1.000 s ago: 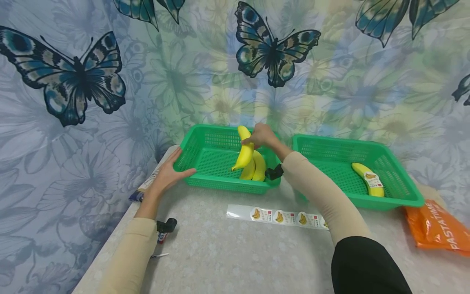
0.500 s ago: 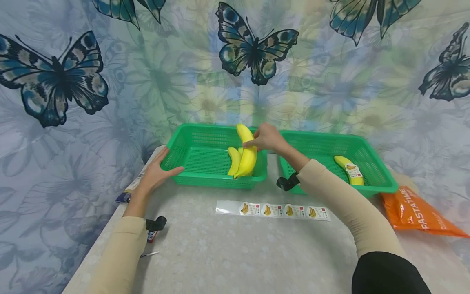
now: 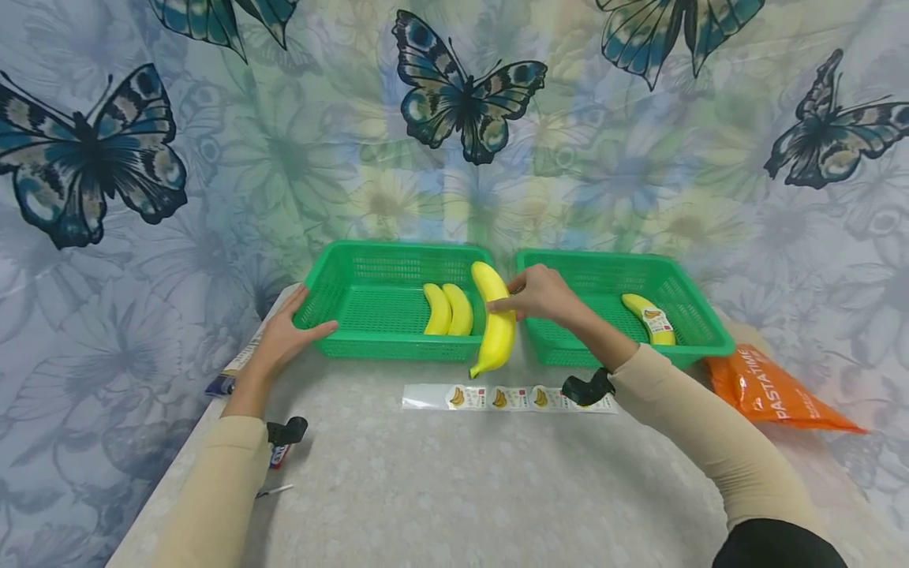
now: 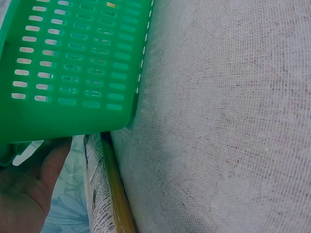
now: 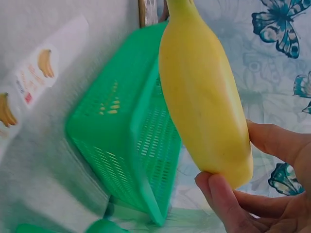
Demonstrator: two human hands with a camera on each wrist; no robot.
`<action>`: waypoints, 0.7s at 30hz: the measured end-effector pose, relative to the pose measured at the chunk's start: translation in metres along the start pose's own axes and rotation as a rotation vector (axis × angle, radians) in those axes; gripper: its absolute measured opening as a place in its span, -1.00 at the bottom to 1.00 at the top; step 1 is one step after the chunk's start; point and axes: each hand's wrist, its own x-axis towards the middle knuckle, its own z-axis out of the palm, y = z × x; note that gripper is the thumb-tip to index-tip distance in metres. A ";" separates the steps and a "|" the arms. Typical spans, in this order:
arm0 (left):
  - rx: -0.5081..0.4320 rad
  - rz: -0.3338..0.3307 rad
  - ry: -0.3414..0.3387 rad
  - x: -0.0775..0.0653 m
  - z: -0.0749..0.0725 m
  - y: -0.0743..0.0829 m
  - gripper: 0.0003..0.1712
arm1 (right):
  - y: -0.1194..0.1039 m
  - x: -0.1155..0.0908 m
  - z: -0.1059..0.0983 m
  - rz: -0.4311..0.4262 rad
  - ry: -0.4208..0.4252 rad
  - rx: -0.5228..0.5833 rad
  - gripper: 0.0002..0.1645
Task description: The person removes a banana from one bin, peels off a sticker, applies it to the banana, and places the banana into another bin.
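My right hand [image 3: 543,296] pinches a yellow banana [image 3: 499,339] between thumb and fingers, in front of the gap between two green baskets. In the right wrist view the banana [image 5: 204,102] points stem up, with fingertips at its lower end. My left hand [image 3: 287,335] lies against the left end of the left basket [image 3: 398,345], fingers extended and thumb over the front corner. Inside that basket two bananas [image 3: 458,309] lie side by side at the right. The right basket [image 3: 561,353] holds one banana [image 3: 649,317] bearing a white label.
A strip of banana stickers [image 3: 497,398] lies on the table before the baskets. An orange bag [image 3: 774,386] sits at the right. At the left are a printed packet [image 3: 230,375], a small red-and-blue item [image 3: 278,455] and a thin white stick [image 3: 273,491].
My right hand has drawn the banana out of the left basket, rightward and toward me. The left hand keeps its place on the basket. The head view has turned right.
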 end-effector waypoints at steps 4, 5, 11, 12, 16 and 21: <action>0.000 -0.012 -0.009 0.001 0.000 0.000 0.22 | 0.011 -0.018 0.006 0.039 -0.037 0.024 -0.22; 0.002 -0.013 -0.010 0.001 0.000 0.000 0.22 | 0.015 -0.024 0.009 0.031 -0.045 0.030 -0.23; 0.004 -0.002 -0.011 0.000 -0.002 0.003 0.22 | 0.039 -0.052 0.032 0.057 -0.060 0.101 -0.22; 0.003 0.004 -0.010 0.000 -0.002 0.003 0.21 | 0.043 -0.056 0.037 0.069 -0.059 0.108 -0.22; 0.000 0.014 -0.013 0.000 -0.002 0.004 0.21 | 0.057 -0.073 0.056 0.099 -0.056 0.131 -0.22; -0.023 0.003 -0.026 -0.001 0.001 0.005 0.22 | 0.075 -0.092 0.078 0.096 -0.045 0.168 -0.29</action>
